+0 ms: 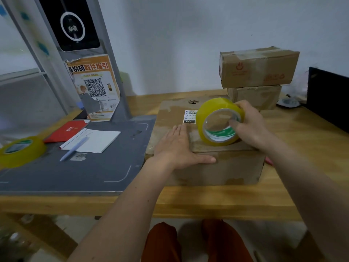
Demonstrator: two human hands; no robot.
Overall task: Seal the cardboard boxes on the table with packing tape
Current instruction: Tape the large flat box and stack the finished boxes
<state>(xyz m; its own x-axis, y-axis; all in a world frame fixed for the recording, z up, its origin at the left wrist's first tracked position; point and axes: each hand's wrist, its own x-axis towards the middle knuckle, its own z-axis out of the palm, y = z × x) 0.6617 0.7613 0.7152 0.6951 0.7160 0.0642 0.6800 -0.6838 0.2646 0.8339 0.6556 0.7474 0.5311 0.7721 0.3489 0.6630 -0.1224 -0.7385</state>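
Two bare hands worked on a scuffed brown cardboard box (205, 163) lying on the wooden table (217, 201). Flat left hand (178, 148) pressed its worn top with straight fingers; right hand (249, 125) gripped a glossy yellow tape roll (220, 121) standing on edge there.

A parcel pickup station is indicated. A self-service scanning kiosk (75, 25) with a QR-code pickup poster (94, 86) is mounted at the desk (207, 201), and labelled, taped cardboard boxes (258, 67) are stacked against the wall.
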